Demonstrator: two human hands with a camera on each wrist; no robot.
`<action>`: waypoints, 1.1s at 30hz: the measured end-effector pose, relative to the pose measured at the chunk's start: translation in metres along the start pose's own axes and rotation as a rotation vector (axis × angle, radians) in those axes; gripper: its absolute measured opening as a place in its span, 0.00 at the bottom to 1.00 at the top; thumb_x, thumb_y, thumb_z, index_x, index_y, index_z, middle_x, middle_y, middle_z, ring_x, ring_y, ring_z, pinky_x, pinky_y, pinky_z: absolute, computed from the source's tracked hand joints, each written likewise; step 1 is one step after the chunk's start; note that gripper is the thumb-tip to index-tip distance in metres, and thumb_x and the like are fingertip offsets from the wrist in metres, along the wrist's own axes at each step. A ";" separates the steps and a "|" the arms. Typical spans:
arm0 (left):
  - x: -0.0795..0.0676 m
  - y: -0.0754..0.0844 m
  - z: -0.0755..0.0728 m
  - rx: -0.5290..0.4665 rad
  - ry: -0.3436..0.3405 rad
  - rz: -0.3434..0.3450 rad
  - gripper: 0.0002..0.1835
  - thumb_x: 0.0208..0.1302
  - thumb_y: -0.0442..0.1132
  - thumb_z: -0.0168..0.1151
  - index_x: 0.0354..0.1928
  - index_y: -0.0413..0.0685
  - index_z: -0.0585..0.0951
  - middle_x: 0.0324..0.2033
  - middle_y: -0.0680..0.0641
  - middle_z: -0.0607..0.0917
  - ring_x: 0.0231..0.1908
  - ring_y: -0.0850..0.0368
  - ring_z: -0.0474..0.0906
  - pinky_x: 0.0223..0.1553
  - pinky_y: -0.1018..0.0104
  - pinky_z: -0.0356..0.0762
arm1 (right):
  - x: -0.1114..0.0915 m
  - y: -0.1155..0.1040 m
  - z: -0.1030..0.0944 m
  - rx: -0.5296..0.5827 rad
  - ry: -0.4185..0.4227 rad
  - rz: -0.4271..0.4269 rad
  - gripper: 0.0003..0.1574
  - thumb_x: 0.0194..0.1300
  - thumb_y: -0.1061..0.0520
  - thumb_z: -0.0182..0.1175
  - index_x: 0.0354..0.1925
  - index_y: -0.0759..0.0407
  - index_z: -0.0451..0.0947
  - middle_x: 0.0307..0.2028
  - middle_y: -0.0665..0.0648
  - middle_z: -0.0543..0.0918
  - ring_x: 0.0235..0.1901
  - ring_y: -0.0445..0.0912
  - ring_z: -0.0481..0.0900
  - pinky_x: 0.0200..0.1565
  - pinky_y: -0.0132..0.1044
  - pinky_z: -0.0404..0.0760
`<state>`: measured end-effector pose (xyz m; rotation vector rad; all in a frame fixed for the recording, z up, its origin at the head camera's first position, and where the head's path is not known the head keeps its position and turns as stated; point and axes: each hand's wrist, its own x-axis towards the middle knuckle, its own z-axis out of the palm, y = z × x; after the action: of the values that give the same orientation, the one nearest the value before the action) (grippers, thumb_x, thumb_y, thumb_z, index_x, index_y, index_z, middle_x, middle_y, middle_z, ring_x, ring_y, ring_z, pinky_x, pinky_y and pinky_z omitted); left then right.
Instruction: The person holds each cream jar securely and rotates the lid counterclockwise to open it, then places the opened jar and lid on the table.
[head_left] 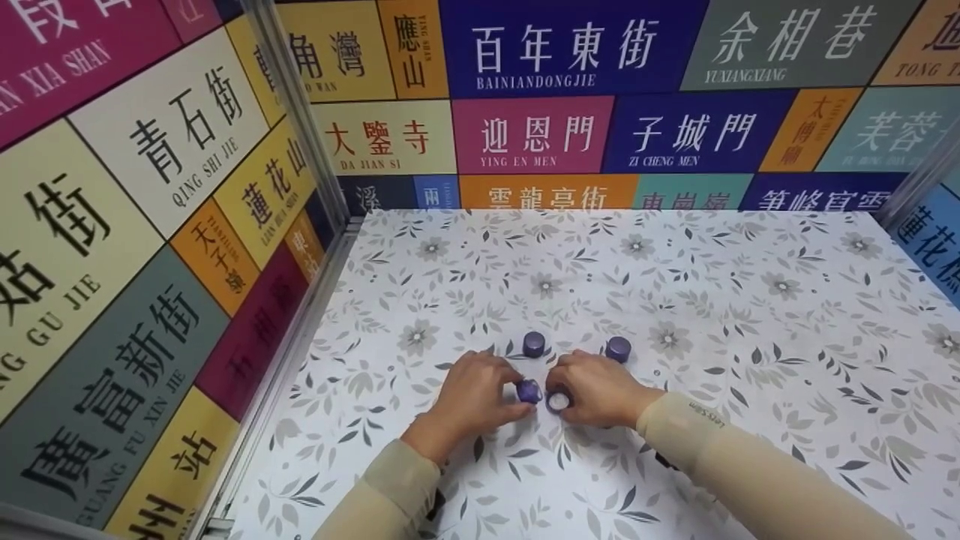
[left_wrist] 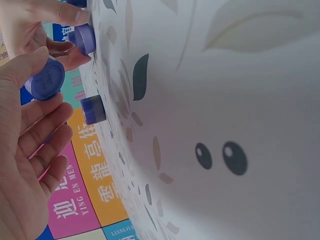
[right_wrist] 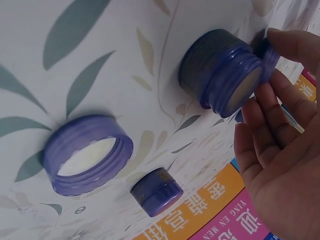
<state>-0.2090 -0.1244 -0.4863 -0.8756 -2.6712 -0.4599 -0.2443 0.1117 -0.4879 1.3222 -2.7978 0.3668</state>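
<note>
My left hand (head_left: 480,390) pinches a small purple jar (left_wrist: 47,79) between thumb and fingers. Its round flat end, with faint raised marks, faces the left wrist camera. Close beside it, my right hand (head_left: 596,390) grips a second small purple jar (head_left: 559,402) that shows a whitish round top in the head view. In the right wrist view an open purple jar (right_wrist: 220,72) shows its threaded neck, with fingertips right by it. A purple lid (right_wrist: 87,155) lies inside-up on the table, its pale liner showing; the head view does not show it.
Beyond the hands stand two more purple jars, one at left (head_left: 534,344) and one at right (head_left: 619,349). A leaf-and-flower patterned cover (head_left: 720,285) lies over the table. Behind and to the left rise walls (head_left: 532,135) of coloured street-name signs.
</note>
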 end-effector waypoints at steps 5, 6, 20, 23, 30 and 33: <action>0.000 -0.001 0.001 -0.008 -0.005 -0.002 0.18 0.51 0.60 0.73 0.35 0.56 0.90 0.33 0.59 0.86 0.37 0.57 0.79 0.42 0.61 0.72 | 0.001 0.000 -0.001 0.012 -0.033 0.016 0.19 0.41 0.53 0.76 0.36 0.51 0.84 0.34 0.48 0.81 0.36 0.47 0.77 0.40 0.46 0.78; 0.000 -0.001 0.001 -0.006 -0.005 -0.003 0.18 0.51 0.60 0.73 0.35 0.56 0.90 0.33 0.59 0.86 0.37 0.57 0.79 0.41 0.61 0.72 | 0.001 0.000 -0.002 0.019 -0.040 0.022 0.19 0.40 0.53 0.76 0.36 0.50 0.84 0.34 0.47 0.81 0.36 0.47 0.76 0.40 0.46 0.77; 0.001 -0.002 0.004 0.016 -0.022 -0.012 0.18 0.51 0.59 0.74 0.37 0.57 0.90 0.34 0.59 0.87 0.35 0.56 0.79 0.40 0.61 0.73 | 0.002 0.000 -0.003 0.059 -0.068 0.050 0.22 0.39 0.53 0.78 0.36 0.51 0.83 0.31 0.45 0.79 0.35 0.45 0.76 0.39 0.44 0.77; 0.001 -0.002 0.005 0.027 -0.038 -0.009 0.18 0.52 0.60 0.74 0.39 0.57 0.90 0.34 0.59 0.87 0.35 0.56 0.79 0.40 0.60 0.73 | 0.002 0.001 -0.002 0.060 -0.062 0.050 0.22 0.38 0.54 0.78 0.36 0.51 0.84 0.31 0.45 0.79 0.34 0.45 0.76 0.38 0.44 0.77; 0.002 -0.003 0.008 0.041 -0.055 -0.007 0.17 0.53 0.60 0.73 0.37 0.57 0.89 0.32 0.58 0.87 0.33 0.56 0.78 0.38 0.60 0.72 | 0.003 0.000 -0.003 0.067 -0.064 0.061 0.21 0.38 0.53 0.78 0.35 0.51 0.84 0.30 0.45 0.77 0.33 0.44 0.74 0.36 0.43 0.76; 0.002 -0.003 0.008 0.041 -0.063 -0.015 0.17 0.53 0.60 0.73 0.37 0.57 0.89 0.32 0.57 0.87 0.33 0.55 0.78 0.38 0.59 0.72 | 0.003 0.000 -0.003 0.071 -0.065 0.068 0.21 0.38 0.53 0.78 0.35 0.51 0.84 0.30 0.45 0.77 0.33 0.44 0.75 0.37 0.43 0.76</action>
<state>-0.2142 -0.1225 -0.4936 -0.8728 -2.7359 -0.3863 -0.2465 0.1094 -0.4848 1.2774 -2.9157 0.4376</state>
